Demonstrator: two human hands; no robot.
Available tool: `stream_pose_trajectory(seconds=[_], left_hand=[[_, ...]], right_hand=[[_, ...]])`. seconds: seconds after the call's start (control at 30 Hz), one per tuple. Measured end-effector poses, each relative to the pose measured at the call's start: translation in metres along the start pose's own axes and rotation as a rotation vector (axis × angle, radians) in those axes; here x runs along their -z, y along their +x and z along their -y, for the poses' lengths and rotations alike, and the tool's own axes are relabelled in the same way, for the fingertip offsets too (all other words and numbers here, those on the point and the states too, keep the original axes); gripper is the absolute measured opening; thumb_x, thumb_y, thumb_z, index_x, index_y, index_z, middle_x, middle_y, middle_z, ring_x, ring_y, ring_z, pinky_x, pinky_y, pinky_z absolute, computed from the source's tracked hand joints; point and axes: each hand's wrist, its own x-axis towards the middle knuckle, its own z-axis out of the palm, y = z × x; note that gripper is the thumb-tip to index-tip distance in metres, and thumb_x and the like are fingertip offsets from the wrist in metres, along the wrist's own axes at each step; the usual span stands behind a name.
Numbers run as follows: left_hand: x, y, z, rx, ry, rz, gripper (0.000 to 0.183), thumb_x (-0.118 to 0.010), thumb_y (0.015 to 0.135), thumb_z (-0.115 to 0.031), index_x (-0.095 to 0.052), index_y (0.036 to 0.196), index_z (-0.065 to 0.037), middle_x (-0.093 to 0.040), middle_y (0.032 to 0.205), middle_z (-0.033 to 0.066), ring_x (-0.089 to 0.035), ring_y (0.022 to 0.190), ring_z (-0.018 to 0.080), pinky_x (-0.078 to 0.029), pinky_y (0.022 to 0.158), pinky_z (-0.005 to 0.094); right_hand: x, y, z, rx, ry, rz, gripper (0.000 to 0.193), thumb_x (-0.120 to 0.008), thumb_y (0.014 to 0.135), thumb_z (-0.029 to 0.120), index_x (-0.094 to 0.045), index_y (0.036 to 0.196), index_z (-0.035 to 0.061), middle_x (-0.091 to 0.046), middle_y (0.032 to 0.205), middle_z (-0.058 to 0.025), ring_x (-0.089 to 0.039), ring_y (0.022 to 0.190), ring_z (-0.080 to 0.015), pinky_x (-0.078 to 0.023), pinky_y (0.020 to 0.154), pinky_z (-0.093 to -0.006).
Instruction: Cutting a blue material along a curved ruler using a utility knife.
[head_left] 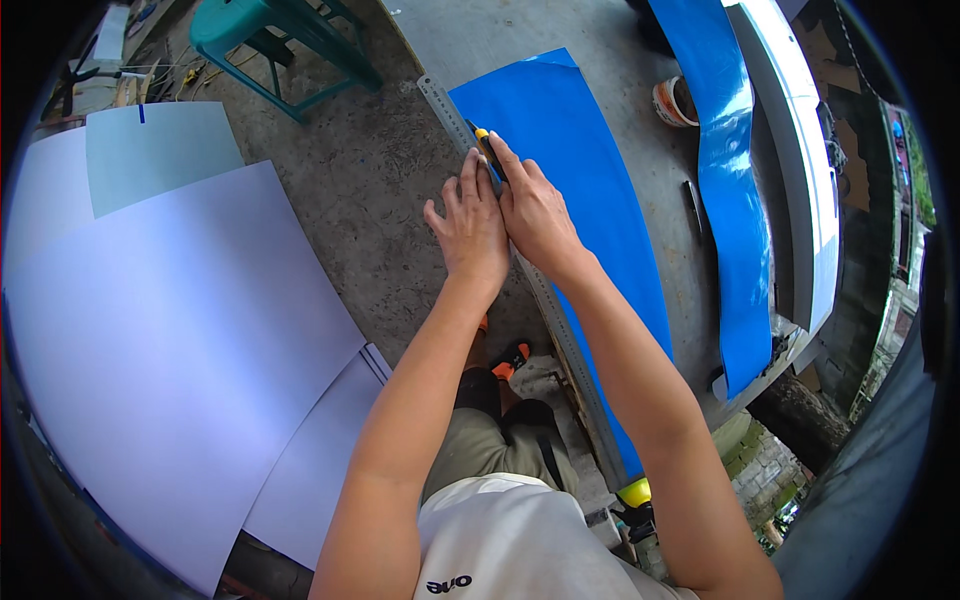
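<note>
I look down past a white shirt [520, 540] and greenish shorts [465, 445], and I see an orange and black shoe [512, 358] below. To the right of the shirt is a small yellow thing [635, 492]; I cannot tell what it is.

Both arms reach up the middle, and the hands sit close side by side. The left hand [472, 232] is flat, with its fingers a bit apart, and lies over a long metal ruler [554, 318]. The right hand [537, 212] is curled around a yellow and black cutter [485, 138], with the pointing finger stretched along it. I cannot tell if its tip touches anything.

The ruler runs at a slant along the left edge of a big blue sheet [600, 220], which lies flat on a gray table [655, 165]. Right of that sheet I see a thin dark tool [693, 208], a white and orange tub [665, 103] and a wavy, shiny blue strip [735, 180]. Past the strip is a long white panel [812, 150].

Over on the left are big white sheets [180, 300]. A green stool [245, 30] stands farther off on the gray floor [350, 170].
</note>
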Motion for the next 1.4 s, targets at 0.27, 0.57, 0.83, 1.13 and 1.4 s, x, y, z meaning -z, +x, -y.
stream_pose_trajectory(seconds=[0.27, 0.57, 0.83, 1.13, 1.4], left_hand=[[0.008, 0.002, -0.004, 0.019, -0.075, 0.031, 0.08, -0.073, 0.094, -0.019, -0.033, 0.161, -0.005, -0.024, 0.172, -0.0013, -0.052, 0.132, 0.0236, -0.043, 0.1, 0.0482], [0.011, 0.001, -0.004, 0.016, -0.079, 0.066, 0.087, -0.076, 0.09, -0.017, -0.03, 0.163, -0.004, -0.024, 0.172, 0.0007, -0.057, 0.121, 0.0252, -0.046, 0.091, 0.0454], [0.006, 0.001, -0.001, -0.001, -0.089, 0.048, 0.091, -0.077, 0.09, -0.023, -0.027, 0.164, -0.006, -0.025, 0.17, 0.0041, -0.056, 0.121, 0.0286, -0.042, 0.088, 0.047], [0.006, 0.001, 0.0, -0.015, -0.073, -0.015, 0.086, -0.076, 0.09, -0.013, -0.031, 0.162, -0.003, -0.027, 0.17, 0.0022, -0.059, 0.117, 0.0271, -0.047, 0.088, 0.0463], [0.009, 0.0, -0.001, -0.018, -0.053, 0.0, 0.095, -0.084, 0.084, -0.016, -0.032, 0.162, -0.004, -0.025, 0.171, 0.0004, -0.059, 0.121, 0.0265, -0.047, 0.089, 0.0461]], right_hand=[[0.007, 0.003, 0.005, -0.038, -0.043, 0.05, 0.061, -0.047, 0.103, 0.007, -0.04, 0.162, 0.017, -0.061, 0.109, -0.0242, -0.067, 0.097, -0.0423, -0.052, 0.088, -0.0517], [0.008, 0.003, 0.007, -0.026, -0.069, 0.074, 0.06, -0.045, 0.105, 0.008, -0.038, 0.163, 0.0172, -0.06, 0.109, -0.0246, -0.067, 0.096, -0.0429, -0.053, 0.086, -0.0517], [0.012, 0.004, 0.014, -0.037, -0.102, 0.097, 0.061, -0.046, 0.103, 0.007, -0.038, 0.163, 0.0166, -0.06, 0.108, -0.0251, -0.067, 0.092, -0.0432, -0.054, 0.084, -0.0515], [0.015, -0.009, 0.013, -0.014, -0.104, 0.096, 0.068, -0.052, 0.097, -0.001, -0.038, 0.163, 0.0096, -0.061, 0.106, -0.0254, -0.067, 0.094, -0.0434, -0.054, 0.085, -0.0513], [0.021, -0.031, 0.007, -0.034, -0.109, 0.12, 0.069, -0.055, 0.095, -0.001, -0.039, 0.161, 0.0078, -0.061, 0.106, -0.0255, -0.067, 0.097, -0.0437, -0.053, 0.086, -0.0517]])
